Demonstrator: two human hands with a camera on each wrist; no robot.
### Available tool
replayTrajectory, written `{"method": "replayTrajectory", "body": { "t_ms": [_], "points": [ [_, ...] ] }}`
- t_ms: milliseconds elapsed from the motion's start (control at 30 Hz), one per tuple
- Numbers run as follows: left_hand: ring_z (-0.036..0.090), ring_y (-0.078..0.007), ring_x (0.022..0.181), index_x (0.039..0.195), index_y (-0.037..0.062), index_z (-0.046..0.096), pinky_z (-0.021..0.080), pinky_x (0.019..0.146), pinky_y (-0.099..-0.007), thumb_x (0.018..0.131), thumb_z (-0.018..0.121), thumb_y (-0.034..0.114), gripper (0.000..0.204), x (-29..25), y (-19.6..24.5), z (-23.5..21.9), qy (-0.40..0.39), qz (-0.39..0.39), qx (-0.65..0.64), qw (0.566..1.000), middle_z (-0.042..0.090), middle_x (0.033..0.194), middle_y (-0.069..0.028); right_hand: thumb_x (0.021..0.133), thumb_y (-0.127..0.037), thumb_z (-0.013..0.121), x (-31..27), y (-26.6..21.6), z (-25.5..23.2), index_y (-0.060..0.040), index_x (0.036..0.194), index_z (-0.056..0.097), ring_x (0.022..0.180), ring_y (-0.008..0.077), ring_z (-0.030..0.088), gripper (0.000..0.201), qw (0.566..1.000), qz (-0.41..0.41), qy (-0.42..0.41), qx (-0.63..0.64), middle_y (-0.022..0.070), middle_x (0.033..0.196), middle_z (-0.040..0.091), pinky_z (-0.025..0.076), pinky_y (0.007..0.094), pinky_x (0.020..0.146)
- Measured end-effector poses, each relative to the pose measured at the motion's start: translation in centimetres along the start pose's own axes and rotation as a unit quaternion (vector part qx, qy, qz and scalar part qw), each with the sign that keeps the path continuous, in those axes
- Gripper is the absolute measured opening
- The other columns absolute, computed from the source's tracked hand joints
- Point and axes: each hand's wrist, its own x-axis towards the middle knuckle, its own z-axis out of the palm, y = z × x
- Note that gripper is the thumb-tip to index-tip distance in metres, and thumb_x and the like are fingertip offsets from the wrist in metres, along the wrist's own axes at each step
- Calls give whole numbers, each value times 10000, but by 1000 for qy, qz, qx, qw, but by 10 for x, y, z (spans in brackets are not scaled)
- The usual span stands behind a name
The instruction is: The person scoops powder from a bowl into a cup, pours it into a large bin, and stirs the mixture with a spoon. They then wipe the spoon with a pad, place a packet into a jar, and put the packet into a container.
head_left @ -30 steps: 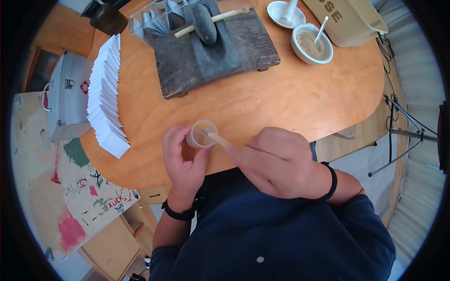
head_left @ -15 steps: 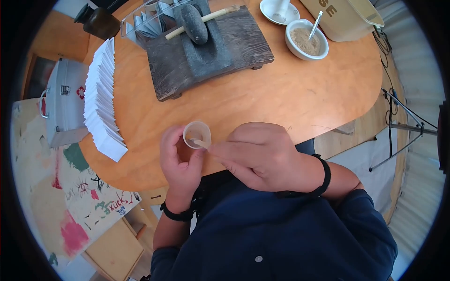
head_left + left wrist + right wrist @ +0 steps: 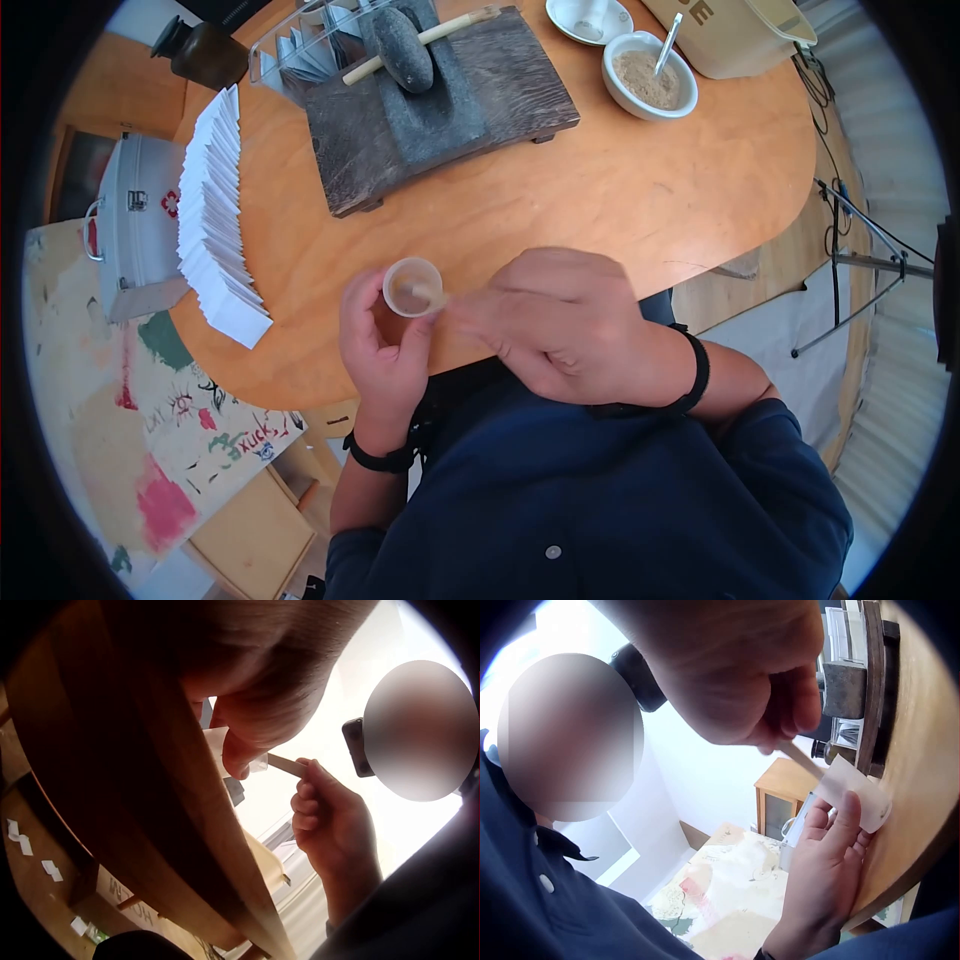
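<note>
My left hand (image 3: 385, 350) holds a small translucent plastic cup (image 3: 855, 796) near the front edge of the table, thumb on one side and fingers round the other. The cup is tilted, its mouth facing up toward the head view. A flat wooden stick (image 3: 802, 762) is pinched between the thumb and fingers of my right hand (image 3: 570, 325). Its far end reaches into the cup and looks blurred in the head view. The right fingertips are close beside the cup's rim. Most of the stick is hidden behind that hand from above.
Beyond the hands, a dark wooden board (image 3: 540, 85) carries a stone slab and a stone roller (image 3: 403, 52) with a rod. Back right stand a white bowl (image 3: 690, 95) of brown powder and a tan bin (image 3: 745, 40). Overlapping white papers (image 3: 212, 220) line the left edge.
The stick's end has shifted inside the cup, and my right hand has moved left, closer to the rim. My left hand keeps its hold on the cup. The head view has shifted slightly.
</note>
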Motion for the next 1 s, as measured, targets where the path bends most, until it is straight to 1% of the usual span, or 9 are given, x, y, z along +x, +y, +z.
{"method": "replayTrajectory", "body": {
  "t_ms": [167, 267, 333, 467, 567, 667, 733, 833, 1000],
  "points": [
    [592, -269, 1106, 1223, -13, 564, 467, 978, -362, 809, 777, 29, 467, -1, -2, 1, 9, 6, 0, 1000, 604, 1204, -148, 781, -9, 766, 0, 2, 2, -32, 980, 748, 631, 243, 635, 201, 999, 32, -1, 40, 94, 737, 647, 490, 324, 548],
    [591, -268, 1107, 1220, -11, 565, 466, 979, -361, 811, 777, 33, 463, -1, -1, -1, 1, -6, -6, 1000, 605, 1204, -148, 792, 3, 758, 2, 2, 1, -40, 994, 751, 639, 249, 639, 207, 998, 52, -41, -24, 105, 747, 649, 492, 324, 556],
    [591, -264, 1105, 1221, -9, 566, 464, 979, -359, 819, 771, 39, 454, 0, 0, -1, 1, 8, 6, 1000, 607, 1201, -147, 803, 4, 751, 3, 5, 4, -41, 986, 753, 647, 252, 644, 189, 996, 67, -24, 54, 104, 743, 650, 494, 326, 560],
    [592, -266, 1100, 1219, -8, 568, 463, 979, -357, 822, 761, 38, 443, 0, 2, -1, -2, 5, 11, 1000, 606, 1199, -149, 816, -5, 748, 5, 13, 1, -40, 983, 752, 657, 253, 647, 170, 996, 56, -66, 12, 101, 753, 657, 495, 326, 565],
    [593, -265, 1092, 1207, -9, 575, 466, 964, -356, 818, 763, 46, 436, 6, 7, -5, 12, -10, -19, 1000, 610, 1187, -150, 826, -13, 747, 12, 17, 1, -35, 971, 751, 668, 246, 648, 147, 995, 49, -42, 75, 98, 757, 663, 496, 324, 571],
    [592, -263, 1083, 1201, -8, 582, 468, 948, -354, 813, 774, 70, 440, 29, 34, -26, -25, 68, 38, 997, 612, 1173, -150, 832, -14, 746, 32, 16, -9, -23, 966, 747, 662, 238, 644, 134, 996, 6, -54, 68, 96, 756, 668, 495, 317, 572],
    [593, -264, 1074, 1196, -3, 588, 470, 933, -355, 819, 778, 90, 432, 58, 53, -37, -69, 153, 76, 983, 614, 1170, -150, 828, -16, 747, 52, 11, -13, -16, 958, 744, 628, 232, 627, 130, 997, -60, 10, 39, 96, 744, 662, 479, 313, 548],
    [596, -271, 1062, 1209, 2, 581, 472, 935, -362, 829, 775, 96, 437, 101, 68, -45, -91, 199, 56, 974, 616, 1176, -148, 820, -19, 748, 84, -2, -29, -20, 954, 737, 586, 227, 597, 135, 994, -99, -29, 35, 84, 712, 637, 452, 321, 515],
    [599, -257, 1118, 1235, 5, 566, 467, 990, -360, 821, 777, 66, 469, 140, 83, -37, -89, 224, -15, 970, 621, 1211, -147, 798, -13, 744, 120, -11, -39, -30, 931, 716, 550, 223, 562, 138, 981, -164, 66, -79, 70, 672, 595, 416, 333, 488]
  ]
}}
